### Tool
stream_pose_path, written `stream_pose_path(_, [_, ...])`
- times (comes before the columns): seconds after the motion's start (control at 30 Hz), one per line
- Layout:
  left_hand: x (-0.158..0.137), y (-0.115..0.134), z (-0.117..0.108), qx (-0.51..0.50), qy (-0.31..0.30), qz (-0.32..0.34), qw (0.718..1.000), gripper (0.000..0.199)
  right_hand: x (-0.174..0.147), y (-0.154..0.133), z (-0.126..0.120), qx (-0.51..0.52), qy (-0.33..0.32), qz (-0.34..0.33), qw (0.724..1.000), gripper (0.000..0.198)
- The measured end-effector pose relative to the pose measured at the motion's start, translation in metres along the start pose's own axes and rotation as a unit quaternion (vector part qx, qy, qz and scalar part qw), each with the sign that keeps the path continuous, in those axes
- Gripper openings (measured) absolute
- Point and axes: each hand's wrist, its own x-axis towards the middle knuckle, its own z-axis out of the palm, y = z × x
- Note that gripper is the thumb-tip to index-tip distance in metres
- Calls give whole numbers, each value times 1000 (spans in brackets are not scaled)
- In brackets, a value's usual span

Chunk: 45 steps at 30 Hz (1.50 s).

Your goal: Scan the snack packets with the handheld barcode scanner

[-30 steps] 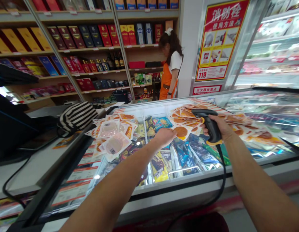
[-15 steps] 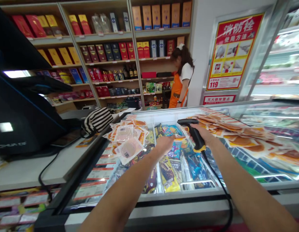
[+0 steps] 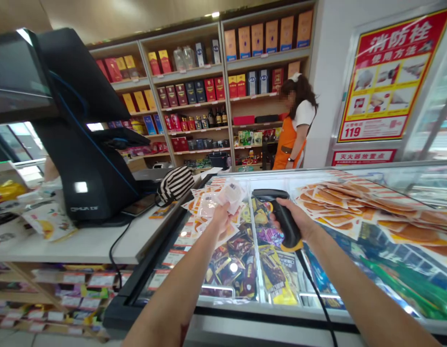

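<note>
My right hand [image 3: 298,216] is wrapped round the grip of a black and yellow barcode scanner [image 3: 269,193], its head pointing left and its cable running down to the front edge. My left hand [image 3: 220,220] pinches a flat clear-and-white packet [image 3: 232,192] by its lower edge, tilted above a loose pile of similar packets [image 3: 201,205]. The pile lies on the glass top of a chest freezer [image 3: 241,315]. Right of the scanner, a long overlapping spread of packets with round orange-brown contents [image 3: 339,202] covers more of the glass.
Bagged ice creams [image 3: 234,270] show inside the freezer. A dark checkout terminal [image 3: 89,159] stands on the counter [image 3: 100,241] at left, beside a black-and-white striped item [image 3: 176,183]. Beyond the freezer a person in an orange apron [image 3: 288,140] stands by shelves of boxes [image 3: 194,91].
My left hand has gone from beside the scanner to the left pile and now holds a packet. The scanner stays in my right hand. The view has swung left.
</note>
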Motion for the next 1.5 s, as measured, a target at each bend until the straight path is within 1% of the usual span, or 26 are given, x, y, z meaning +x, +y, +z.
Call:
stream_pose_path(0.07, [-1, -3, -2, -35, 3, -5, 999, 25, 2, 0, 3, 16, -4, -12, 1000, 25])
stream_pose_path(0.17, [-1, -6, -3, -62, 9, -9, 998, 25, 3, 0, 4, 13, 14, -16, 1000, 26])
stream_pose_path(0.23, [0, -7, -3, -64, 13, -13, 998, 26, 3, 0, 3, 4, 25, -13, 1000, 26])
stream_pose_path(0.33, [0, -7, -2, -47, 17, -15, 999, 27, 3, 0, 1, -1, 25, -9, 1000, 26])
stream_pose_path(0.4, [1, -5, -1, -22, 23, -13, 999, 27, 1, -2, 0, -2, 27, -5, 1000, 26])
stream_pose_path(0.5, [2, 3, -3, 37, 44, -5, 998, 29, -1, -5, -4, -19, 55, 4, 998, 24])
stream_pose_path(0.57, [4, 12, -8, 92, 65, 2, 994, 31, -3, -8, -10, -43, 77, 10, 996, 23])
stream_pose_path(0.63, [7, 22, -16, 159, 88, 6, 983, 31, -5, -10, -20, -76, 94, 15, 993, 23])
stream_pose_path(0.73, [13, 38, -33, 272, 131, 10, 953, 31, -11, -16, -39, -120, 124, 10, 985, 24])
stream_pose_path(0.83, [13, 51, -48, 376, 179, 41, 908, 31, -22, -26, -60, -138, 169, 8, 976, 23])
stream_pose_path(0.9, [7, 54, -51, 432, 203, 82, 875, 41, -31, -34, -74, -138, 190, 5, 972, 22])
stream_pose_path(0.97, [-3, 49, -46, 480, 200, 132, 844, 56, -40, -40, -87, -132, 207, -2, 969, 22])
stream_pose_path(1.0, [-10, 44, -41, 499, 185, 156, 832, 61, -44, -43, -93, -127, 216, -6, 968, 22])
stream_pose_path(1.03, [-17, 37, -35, 524, 156, 177, 818, 61, -48, -45, -99, -122, 225, -11, 967, 22])
stream_pose_path(1.07, [-24, 28, -29, 547, 122, 194, 805, 59, -52, -47, -103, -117, 231, -15, 966, 21])
stream_pose_path(1.1, [-29, 19, -23, 579, 77, 211, 784, 53, -55, -49, -107, -115, 235, -21, 965, 20])
stream_pose_path(1.13, [-33, 10, -18, 661, 16, 231, 714, 51, -57, -50, -110, -115, 237, -27, 964, 20])
stream_pose_path(1.2, [-35, -3, -12, 699, -29, 237, 674, 44, -62, -52, -114, -120, 244, -34, 962, 19])
stream_pose_path(1.23, [-33, -6, -12, 711, -37, 236, 661, 40, -65, -52, -115, -123, 246, -36, 961, 19])
stream_pose_path(1.3, [-24, -7, -14, 716, -34, 231, 658, 34, -69, -53, -117, -127, 251, -40, 959, 19])
stream_pose_path(1.4, [-10, 0, -12, 726, -20, 224, 650, 31, -73, -54, -121, -138, 272, -38, 952, 18])
stream_pose_path(1.47, [-7, 3, 1, 726, -12, 226, 649, 32, -75, -55, -126, -150, 297, -35, 942, 19])
stream_pose_path(1.5, [-8, 2, 12, 725, -14, 230, 649, 35, -76, -55, -128, -158, 306, -35, 938, 19])
